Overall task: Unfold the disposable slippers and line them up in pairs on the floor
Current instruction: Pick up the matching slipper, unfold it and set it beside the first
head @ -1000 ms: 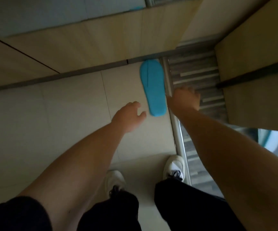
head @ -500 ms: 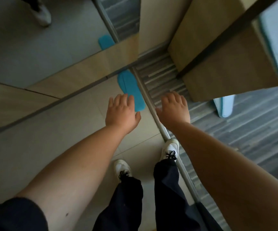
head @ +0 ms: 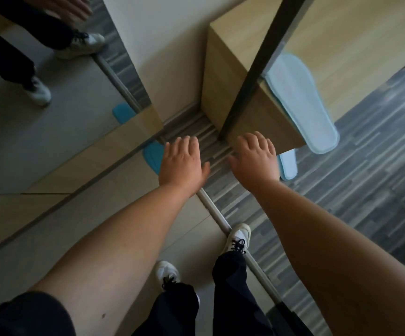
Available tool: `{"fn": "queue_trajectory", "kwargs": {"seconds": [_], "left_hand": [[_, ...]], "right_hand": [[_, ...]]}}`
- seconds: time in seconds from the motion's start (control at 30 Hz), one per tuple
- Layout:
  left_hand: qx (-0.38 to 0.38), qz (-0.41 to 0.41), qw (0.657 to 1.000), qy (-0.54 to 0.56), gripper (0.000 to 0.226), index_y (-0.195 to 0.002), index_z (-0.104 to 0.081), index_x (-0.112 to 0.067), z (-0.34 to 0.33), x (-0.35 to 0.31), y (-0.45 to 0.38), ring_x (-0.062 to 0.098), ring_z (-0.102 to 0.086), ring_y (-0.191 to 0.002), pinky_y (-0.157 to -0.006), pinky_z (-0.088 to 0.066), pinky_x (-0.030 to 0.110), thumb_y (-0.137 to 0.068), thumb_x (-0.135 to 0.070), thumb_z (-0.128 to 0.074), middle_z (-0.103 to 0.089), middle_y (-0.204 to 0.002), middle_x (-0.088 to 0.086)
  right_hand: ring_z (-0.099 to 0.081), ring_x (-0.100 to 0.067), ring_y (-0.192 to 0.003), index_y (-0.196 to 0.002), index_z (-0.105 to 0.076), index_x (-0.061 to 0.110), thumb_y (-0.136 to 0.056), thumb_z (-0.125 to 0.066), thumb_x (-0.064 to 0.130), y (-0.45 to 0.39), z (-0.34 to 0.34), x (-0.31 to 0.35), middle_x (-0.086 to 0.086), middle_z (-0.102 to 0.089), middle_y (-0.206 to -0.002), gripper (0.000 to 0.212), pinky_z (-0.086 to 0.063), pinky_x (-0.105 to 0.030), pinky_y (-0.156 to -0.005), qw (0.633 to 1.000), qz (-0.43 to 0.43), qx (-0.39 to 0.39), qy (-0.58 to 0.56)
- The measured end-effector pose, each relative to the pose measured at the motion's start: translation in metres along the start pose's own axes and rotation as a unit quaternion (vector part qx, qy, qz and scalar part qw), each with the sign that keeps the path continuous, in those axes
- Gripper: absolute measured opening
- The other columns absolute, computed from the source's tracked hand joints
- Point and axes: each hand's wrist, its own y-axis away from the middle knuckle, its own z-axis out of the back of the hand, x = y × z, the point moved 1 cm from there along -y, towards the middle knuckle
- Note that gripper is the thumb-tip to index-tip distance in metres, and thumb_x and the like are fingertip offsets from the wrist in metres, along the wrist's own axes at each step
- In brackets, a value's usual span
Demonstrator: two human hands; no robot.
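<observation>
A bright blue slipper (head: 152, 155) lies flat on the pale tile floor against the wall base, mostly hidden behind my left hand (head: 183, 163). A pale blue slipper (head: 303, 103) rests on the wooden cabinet, its heel overhanging the edge. Below it another pale blue slipper (head: 289, 164) lies on the grey striped floor, partly hidden by my right hand (head: 256, 158). Both hands hover palms down with fingers spread and hold nothing.
A mirror (head: 51, 112) at the left reflects legs, shoes and the blue slipper. A metal threshold strip (head: 217, 218) divides the tile from the grey striped floor (head: 354, 185). The wooden cabinet (head: 235, 76) stands ahead. My white shoes (head: 237, 237) stand near the strip.
The view has swung right and up, bringing the cabinet and pale slippers into sight. Both hands have drawn away from the bright blue slipper and now hover spread.
</observation>
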Motion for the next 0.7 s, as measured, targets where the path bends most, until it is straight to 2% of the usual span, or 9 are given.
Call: {"fn": "queue_trajectory", "kwargs": {"seconds": [0.07,0.17,0.23,0.33,0.43,0.53,0.6,0.7], "left_hand": [[-0.005,-0.009,1.000,0.009,0.072,-0.147,-0.024,-0.008,0.010,-0.020,-0.007,0.032,-0.029,-0.142,-0.117,-0.021,0.047,-0.091,-0.050,-0.042,-0.035,-0.152,0.016],[-0.001,-0.008,0.998,0.061,0.068,-0.146,-0.027,-0.008,0.024,-0.052,-0.021,0.031,-0.036,-0.137,-0.111,-0.032,0.043,-0.092,-0.045,-0.045,-0.039,-0.149,0.015],[0.020,0.026,0.992,0.124,0.063,-0.144,-0.030,-0.010,0.032,-0.075,-0.035,0.030,-0.042,-0.131,-0.102,-0.040,0.043,-0.093,-0.043,-0.046,-0.043,-0.145,0.014],[0.047,0.067,0.974,0.212,0.052,-0.137,-0.041,-0.012,0.040,-0.111,-0.063,0.031,-0.050,-0.123,-0.093,-0.043,0.042,-0.094,-0.041,-0.045,-0.050,-0.137,0.013],[0.071,0.143,0.926,0.343,0.046,-0.131,-0.048,-0.014,0.042,-0.142,-0.090,0.028,-0.053,-0.119,-0.087,-0.039,0.033,-0.094,-0.041,-0.045,-0.056,-0.131,0.008],[0.087,0.208,0.866,0.447,0.036,-0.119,-0.057,-0.013,0.034,-0.164,-0.108,0.030,-0.058,-0.110,-0.083,-0.041,0.029,-0.094,-0.037,-0.048,-0.063,-0.118,0.009],[0.095,0.224,0.836,0.491,0.032,-0.113,-0.059,-0.013,0.026,-0.174,-0.116,0.029,-0.060,-0.105,-0.090,-0.048,0.035,-0.094,-0.036,-0.049,-0.065,-0.113,0.009],[0.081,0.239,0.813,0.525,0.029,-0.112,-0.060,-0.013,0.012,-0.181,-0.121,0.028,-0.062,-0.103,-0.095,-0.051,0.044,-0.094,-0.034,-0.050,-0.067,-0.111,0.009]], "right_hand": [[-0.028,-0.030,-0.141,-0.138,-0.045,0.018,-0.094,-0.048,0.046,-0.001,0.015,-0.014,-0.007,-0.045,-0.145,0.052,-0.020,-0.048,-0.116,1.000,-0.005,-0.009,-0.006],[-0.038,-0.031,-0.134,-0.136,-0.047,0.018,-0.092,-0.051,0.045,-0.009,0.037,-0.036,-0.008,-0.050,-0.139,0.051,-0.028,-0.048,-0.111,0.999,-0.003,-0.049,-0.007],[-0.044,-0.031,-0.125,-0.131,-0.049,0.020,-0.091,-0.046,0.045,-0.018,0.052,-0.057,-0.008,-0.052,-0.132,0.048,-0.033,-0.047,-0.106,0.998,-0.012,-0.065,-0.009],[-0.045,-0.033,-0.119,-0.126,-0.053,0.016,-0.091,-0.043,0.043,-0.039,0.070,-0.095,-0.010,-0.052,-0.129,0.045,-0.034,-0.047,-0.100,0.995,-0.058,-0.075,-0.008],[-0.044,-0.034,-0.119,-0.125,-0.051,0.011,-0.093,-0.043,0.039,-0.062,0.080,-0.128,-0.012,-0.048,-0.131,0.044,-0.036,-0.047,-0.098,0.992,-0.108,-0.058,-0.009],[-0.044,-0.036,-0.119,-0.129,-0.047,0.008,-0.093,-0.045,0.036,-0.083,0.079,-0.147,-0.015,-0.046,-0.132,0.045,-0.039,-0.048,-0.094,0.992,-0.124,0.003,-0.008],[-0.043,-0.036,-0.120,-0.131,-0.044,0.008,-0.093,-0.046,0.036,-0.094,0.075,-0.153,-0.016,-0.046,-0.132,0.047,-0.042,-0.048,-0.091,0.989,-0.139,0.030,-0.032],[-0.047,-0.035,-0.115,-0.130,-0.046,0.009,-0.093,-0.050,0.039,-0.104,0.068,-0.158,-0.015,-0.048,-0.126,0.048,-0.041,-0.042,-0.076,0.987,-0.149,0.023,-0.063]]}}
